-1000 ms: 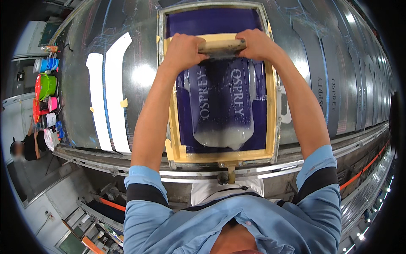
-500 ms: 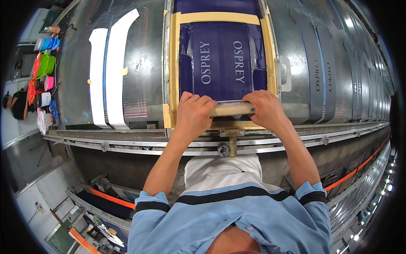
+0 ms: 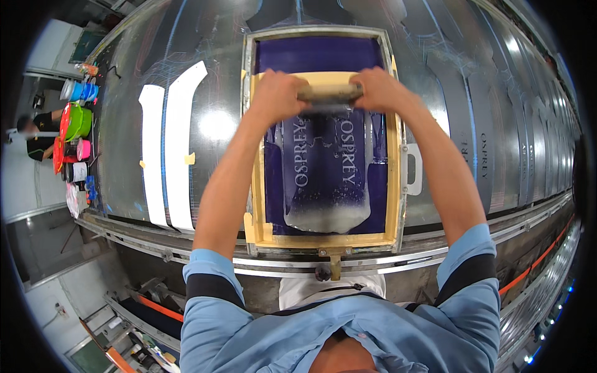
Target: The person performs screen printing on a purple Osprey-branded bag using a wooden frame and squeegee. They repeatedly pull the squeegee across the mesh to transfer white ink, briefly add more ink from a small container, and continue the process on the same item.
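Fingers (image 3: 294, 84) of left hand (image 3: 275, 96) and right hand (image 3: 380, 90) grip the squeegee (image 3: 329, 92) between them; I see, from afar, the purple screen (image 3: 378, 186) beneath them; white strips (image 3: 180, 149) lie left of them.

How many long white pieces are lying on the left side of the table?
2. The shorter white piece is farther left; the longer white piece is just right of it, nearer the purple screen. I see no others there.
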Motion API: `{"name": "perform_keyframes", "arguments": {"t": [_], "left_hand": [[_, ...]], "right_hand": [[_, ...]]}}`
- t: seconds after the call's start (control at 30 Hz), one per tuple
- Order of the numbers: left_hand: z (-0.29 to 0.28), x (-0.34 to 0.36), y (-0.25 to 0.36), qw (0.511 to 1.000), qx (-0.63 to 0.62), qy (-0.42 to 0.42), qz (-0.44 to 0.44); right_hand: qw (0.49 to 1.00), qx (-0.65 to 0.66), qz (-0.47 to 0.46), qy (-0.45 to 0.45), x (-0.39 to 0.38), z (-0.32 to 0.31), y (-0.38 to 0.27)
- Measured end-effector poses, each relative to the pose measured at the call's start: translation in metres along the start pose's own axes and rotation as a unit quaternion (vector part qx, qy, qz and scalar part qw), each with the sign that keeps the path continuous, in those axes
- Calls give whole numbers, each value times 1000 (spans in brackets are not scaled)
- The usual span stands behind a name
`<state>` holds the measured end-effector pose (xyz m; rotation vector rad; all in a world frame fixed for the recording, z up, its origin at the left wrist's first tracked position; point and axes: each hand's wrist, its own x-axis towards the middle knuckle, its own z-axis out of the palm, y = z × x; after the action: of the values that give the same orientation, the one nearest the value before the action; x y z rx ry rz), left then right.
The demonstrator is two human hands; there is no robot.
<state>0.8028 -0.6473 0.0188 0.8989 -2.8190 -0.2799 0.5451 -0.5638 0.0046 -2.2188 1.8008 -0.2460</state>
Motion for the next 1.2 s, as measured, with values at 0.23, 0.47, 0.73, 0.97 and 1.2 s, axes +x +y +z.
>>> {"name": "perform_keyframes", "arguments": {"t": [0.23,0.47,0.73,0.97,1.2], "left_hand": [[13,16,-13,999,-5,-5,-40],[18,-82,53,998,-54,-10,-39],[28,-219,145,999,-1,14,-36],[22,-208,168,999,35,-10,16],[28,-270,198,996,-17,76,30]], "right_hand": [[997,61,36,-5,19,16,11],[997,50,34,-53,-75,32,-51],[994,107,18,-17,-215,59,-135],[910,197,228,284,-188,48,-49],[842,231,368,320,-171,107,24]]}}
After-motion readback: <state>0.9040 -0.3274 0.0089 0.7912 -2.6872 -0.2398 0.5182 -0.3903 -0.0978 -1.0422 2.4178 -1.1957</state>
